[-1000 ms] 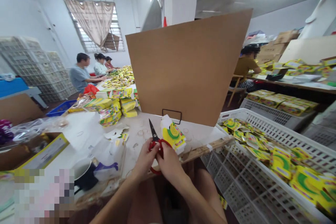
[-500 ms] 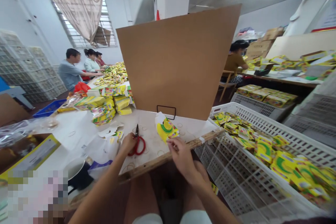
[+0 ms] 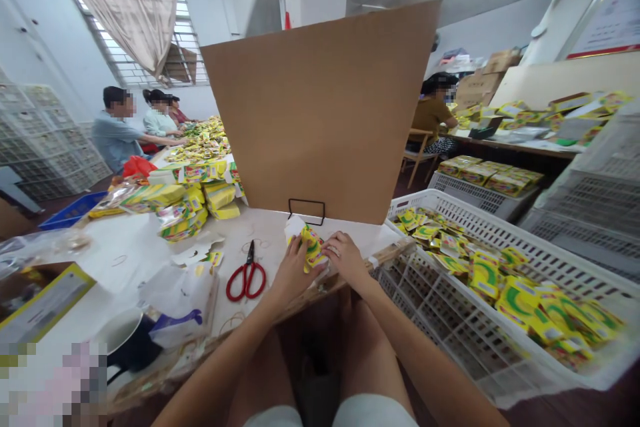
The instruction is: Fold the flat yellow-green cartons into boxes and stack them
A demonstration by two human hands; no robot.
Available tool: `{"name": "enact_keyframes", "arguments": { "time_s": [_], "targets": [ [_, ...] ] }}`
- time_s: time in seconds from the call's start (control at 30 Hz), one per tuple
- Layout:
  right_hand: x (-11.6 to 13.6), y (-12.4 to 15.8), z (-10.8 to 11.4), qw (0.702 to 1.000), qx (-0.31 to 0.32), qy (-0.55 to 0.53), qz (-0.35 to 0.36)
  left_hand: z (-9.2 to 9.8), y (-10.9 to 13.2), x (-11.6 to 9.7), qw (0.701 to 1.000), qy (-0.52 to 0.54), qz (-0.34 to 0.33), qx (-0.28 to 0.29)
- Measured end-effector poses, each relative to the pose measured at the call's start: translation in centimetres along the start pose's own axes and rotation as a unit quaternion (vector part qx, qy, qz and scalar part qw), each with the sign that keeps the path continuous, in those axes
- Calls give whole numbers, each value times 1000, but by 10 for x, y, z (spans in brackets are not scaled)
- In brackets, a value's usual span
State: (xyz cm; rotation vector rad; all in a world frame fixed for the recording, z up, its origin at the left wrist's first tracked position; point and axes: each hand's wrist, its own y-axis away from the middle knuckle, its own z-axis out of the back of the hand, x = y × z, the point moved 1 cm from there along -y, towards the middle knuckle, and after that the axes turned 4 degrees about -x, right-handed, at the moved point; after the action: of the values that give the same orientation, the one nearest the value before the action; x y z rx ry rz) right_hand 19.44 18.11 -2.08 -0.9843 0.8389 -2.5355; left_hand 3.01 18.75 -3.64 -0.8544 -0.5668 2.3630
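Observation:
A yellow and green printed packet [image 3: 313,248] lies near the table's front edge, with white paper at its far end. My left hand [image 3: 293,270] covers its near left side, fingers bent over it. From the other side, my right hand [image 3: 349,259] pinches the packet's right edge with curled fingers. Both hands partly hide the packet. To the left of my left hand, red-handled scissors [image 3: 247,280] rest on the table, blades pointing away, with no hand on them.
A large cardboard sheet [image 3: 320,113] stands upright behind a black wire stand [image 3: 307,211]. On the right, a white basket [image 3: 435,197] holds many yellow packets. At left are stacked yellow cartons [image 3: 185,210], a dark mug [image 3: 133,340] and a plastic bag [image 3: 175,300]. Several people sit farther back.
My left hand has let go of the scissors, leaving them on the table, and moved right onto the packet. My right hand stays at the packet's right side. The view has shifted slightly right.

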Motion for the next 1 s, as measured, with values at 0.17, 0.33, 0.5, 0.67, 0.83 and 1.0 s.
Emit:
{"name": "enact_keyframes", "arguments": {
  "time_s": [0.17, 0.33, 0.5, 0.67, 0.83, 1.0],
  "targets": [
    [-4, 3, -8, 999, -6, 41, 1, -1, 2, 5, 1000, 2, 15, 0],
    [-26, 50, 4, 999, 3, 49, -21, 5, -2, 6, 999, -5, 44, 6],
    [-42, 95, 25, 998, 20, 29, -58, 11, -4, 1, 998, 2, 59, 29],
    [-28, 78, 11, 994, -4, -34, -101, 27, -11, -5, 994, 16, 91, 67],
    [-6, 63, -1, 972, -53, -132, -187, 49, -18, 1, 986, 57, 102, 119],
    [18, 67, 1, 932, -25, -258, -253, 49, -8, -4, 985, 74, 128, 92]
  ]
}}
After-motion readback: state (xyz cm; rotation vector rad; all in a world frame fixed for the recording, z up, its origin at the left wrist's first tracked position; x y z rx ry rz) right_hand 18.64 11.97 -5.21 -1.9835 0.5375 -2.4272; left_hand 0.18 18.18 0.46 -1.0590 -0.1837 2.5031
